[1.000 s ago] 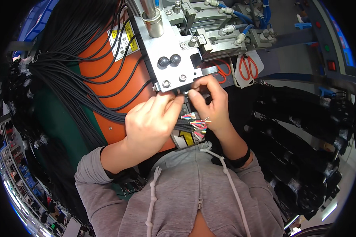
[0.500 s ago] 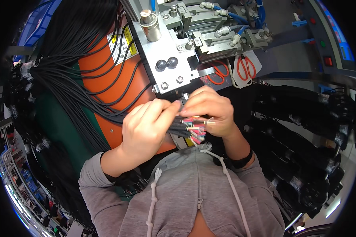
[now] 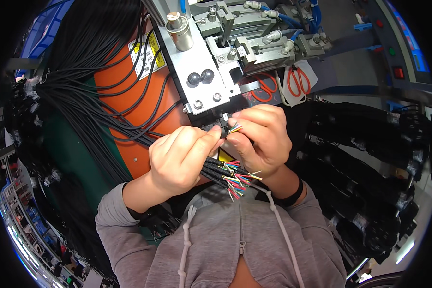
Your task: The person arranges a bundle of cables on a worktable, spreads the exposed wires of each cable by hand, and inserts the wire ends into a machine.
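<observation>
My left hand (image 3: 180,156) is closed on a black cable, thumb and forefinger pinching it close to its stripped end. From that end fan short coloured wires (image 3: 235,128), just below the front of a metal fixture (image 3: 209,86). My right hand (image 3: 264,139) is on the other side of this fan, thumb below and forefinger above, apart from each other. A bundle of black cables (image 3: 215,170) comes out under my left hand, each ending in bare coloured wires (image 3: 237,180). How the rest of the bundle is held is hidden behind my left fingers.
Pneumatic cylinders (image 3: 273,53) with blue hoses sit behind the fixture. Red-handled scissors (image 3: 298,81) lie at the back right. Long black cables (image 3: 81,96) drape over an orange panel (image 3: 139,113) at left. More black cable bundles (image 3: 360,173) hang at right.
My right thumb and forefinger have spread apart, baring the coloured wires between them. The right hand shifted slightly right, and the cable bundle now sits lower with its ends fanned out.
</observation>
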